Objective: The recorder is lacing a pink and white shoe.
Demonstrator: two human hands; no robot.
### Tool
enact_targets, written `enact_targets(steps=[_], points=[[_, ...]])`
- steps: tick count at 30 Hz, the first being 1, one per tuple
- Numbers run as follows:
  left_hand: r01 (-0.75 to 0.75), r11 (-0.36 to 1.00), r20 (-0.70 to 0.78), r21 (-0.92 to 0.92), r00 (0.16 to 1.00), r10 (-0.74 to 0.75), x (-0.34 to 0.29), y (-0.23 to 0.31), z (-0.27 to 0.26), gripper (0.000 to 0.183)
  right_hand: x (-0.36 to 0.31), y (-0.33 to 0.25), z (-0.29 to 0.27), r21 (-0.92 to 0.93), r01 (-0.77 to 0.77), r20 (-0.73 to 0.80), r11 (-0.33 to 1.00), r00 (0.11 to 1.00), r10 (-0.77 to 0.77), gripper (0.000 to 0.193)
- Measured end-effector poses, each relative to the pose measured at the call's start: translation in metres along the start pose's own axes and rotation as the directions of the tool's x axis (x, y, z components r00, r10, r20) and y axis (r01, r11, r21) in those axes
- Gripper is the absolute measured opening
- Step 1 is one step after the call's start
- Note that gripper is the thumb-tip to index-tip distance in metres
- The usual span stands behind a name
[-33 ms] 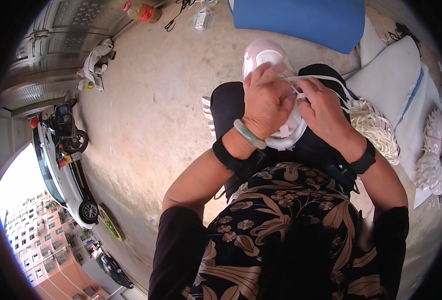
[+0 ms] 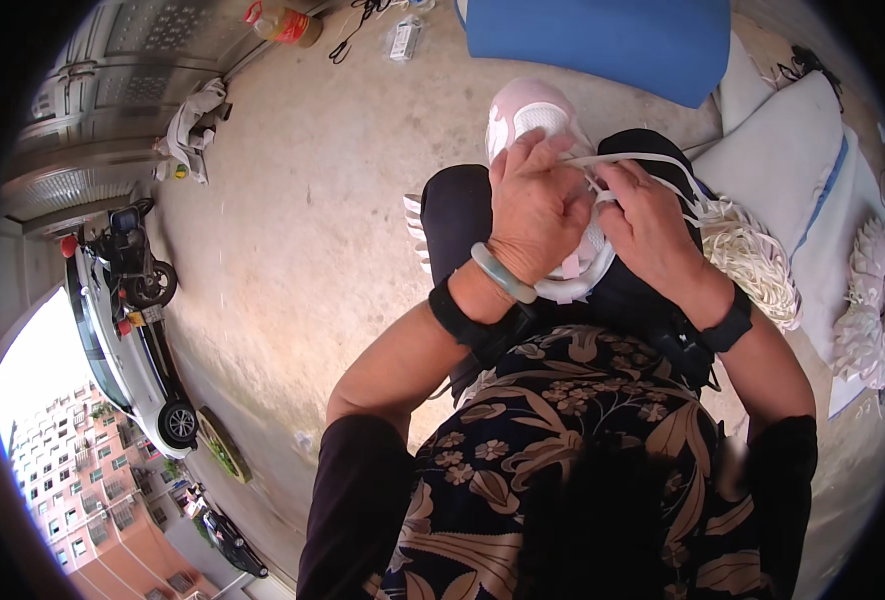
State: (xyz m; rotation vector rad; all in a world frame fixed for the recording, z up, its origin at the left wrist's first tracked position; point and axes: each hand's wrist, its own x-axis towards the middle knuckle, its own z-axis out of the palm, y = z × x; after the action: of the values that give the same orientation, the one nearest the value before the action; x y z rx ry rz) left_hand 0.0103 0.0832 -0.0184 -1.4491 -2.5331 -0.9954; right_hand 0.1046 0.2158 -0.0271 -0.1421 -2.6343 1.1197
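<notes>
A pink and white sneaker lies between my knees, toe pointing away from me. Over its lacing area bends my left hand, thumb and fingers closed at the lace and hiding much of the upper. A greenish bangle circles that wrist. Close by on the right, my right hand pinches a white shoelace. From the fingers the lace arcs rightward over my dark-trousered knee. A loop shows between the two hands. Exactly how the lace passes through the eyelets is hidden under my fingers.
A heap of white laces lies right of my knee on a pale cloth. Farther right are stacked whitish pieces. A blue panel stands ahead. A bottle is far left, a motorcycle and white car beyond.
My left hand's fingers have curled in slightly, and both hands have shifted a very little. The shoe and surroundings stay where they were.
</notes>
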Motion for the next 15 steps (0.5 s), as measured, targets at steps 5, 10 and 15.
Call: enact_targets(steps=[5,10,15], points=[[0.033,0.995,0.0,0.092,0.999,-0.033,-0.002,0.008,0.011,0.018,-0.004,0.007,-0.001,0.131,-0.03,-0.006,0.991,1.0,0.031,0.035],[-0.033,0.966,0.046,0.258,0.999,0.022,-0.001,0.019,0.017,0.015,-0.012,0.014,0.007,0.18,0.024,-0.072,0.983,0.997,-0.012,0.03],[-0.285,0.898,0.089,0.336,0.958,0.271,-0.002,0.021,0.012,0.01,-0.022,0.01,0.013,0.093,0.103,-0.183,0.99,0.979,-0.085,0.037]])
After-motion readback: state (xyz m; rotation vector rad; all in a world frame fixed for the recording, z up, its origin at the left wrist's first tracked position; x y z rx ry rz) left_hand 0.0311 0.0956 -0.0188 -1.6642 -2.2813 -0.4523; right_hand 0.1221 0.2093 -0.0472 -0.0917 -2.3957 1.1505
